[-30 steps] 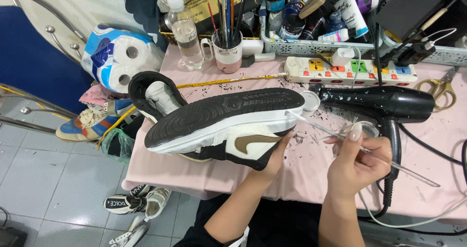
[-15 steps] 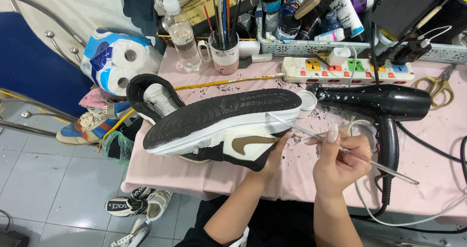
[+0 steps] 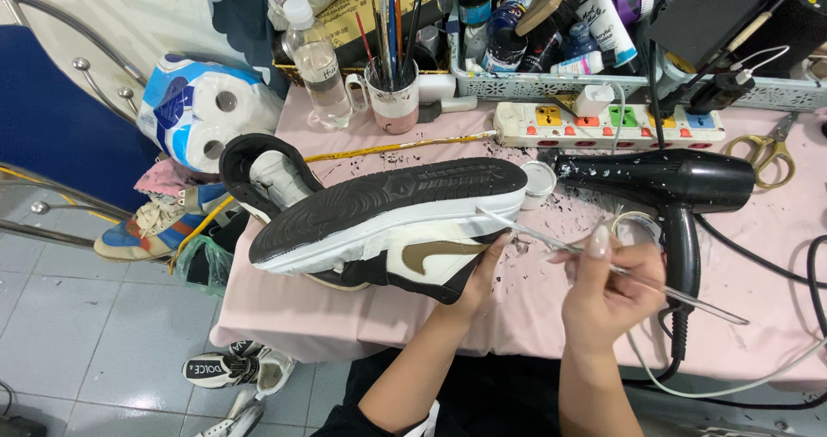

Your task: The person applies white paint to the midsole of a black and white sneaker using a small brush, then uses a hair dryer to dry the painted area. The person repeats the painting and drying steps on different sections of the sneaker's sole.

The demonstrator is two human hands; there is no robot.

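Pink-covered worktable (image 3: 517, 308) above a grey tiled floor, seen from the head camera. The left hand (image 3: 482, 278) supports a sneaker (image 3: 388, 222) from beneath, fingers curled around its upper; the shoe lies on its side above the table's near edge, black sole facing up and away, white midsole and brown emblem toward the viewer. The right hand (image 3: 607, 286) pinches a thin clear-handled brush (image 3: 603, 265) between thumb and fingertips, its tip touching the white midsole near the toe. Just beside the right hand lies a black hair dryer (image 3: 680, 183); a small white jar (image 3: 538, 183) sits near the toe. Farther back: a power strip (image 3: 603, 125), a mug of brushes (image 3: 392, 97), a plastic water bottle (image 3: 317, 62) and gold scissors (image 3: 767, 153). Toilet paper rolls (image 3: 202, 114) rest left of the table.
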